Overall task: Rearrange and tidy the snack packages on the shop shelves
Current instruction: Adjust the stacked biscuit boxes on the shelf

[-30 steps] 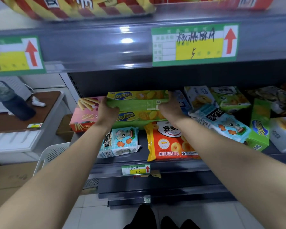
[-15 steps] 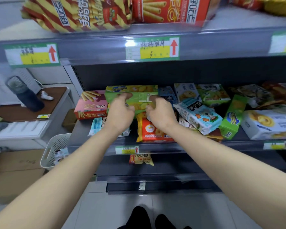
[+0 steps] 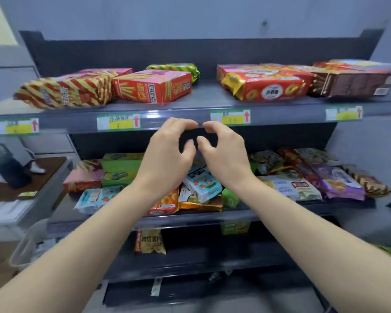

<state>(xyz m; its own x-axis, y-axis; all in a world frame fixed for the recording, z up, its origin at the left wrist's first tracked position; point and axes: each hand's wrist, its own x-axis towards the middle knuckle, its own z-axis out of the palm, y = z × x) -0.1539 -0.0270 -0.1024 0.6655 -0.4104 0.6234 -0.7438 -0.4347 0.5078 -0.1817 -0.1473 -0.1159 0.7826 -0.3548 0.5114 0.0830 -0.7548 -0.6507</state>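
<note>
**A:** Which step is in hand?

**B:** A pause between packages, I'd judge. The left grip (image 3: 167, 154) and right grip (image 3: 224, 152) hover close together in front of the clear price rail (image 3: 154, 122) of the dark grey top shelf (image 3: 203, 96). The fingers are loosely curved, both are released, and neither holds anything.

**A:** And the snacks?

**B:** Up top, a red-and-yellow striped foil bag (image 3: 63, 93) lies just beside a red cardboard box of biscuit sticks (image 3: 151, 89). To the right is a red plastic cookie pack with yellow ends (image 3: 269, 89), lying askew. On the dark grey middle shelf (image 3: 61, 208), two green cardboard boxes (image 3: 120, 170) sit stacked at the left. A light-blue plastic snack pack (image 3: 203, 184) lies tilted on a jumble.

**A:** Next move?

**B:** Likely choosing one target. The top row calls for a reach over the rail, with both grips squaring the askew pack.
</note>
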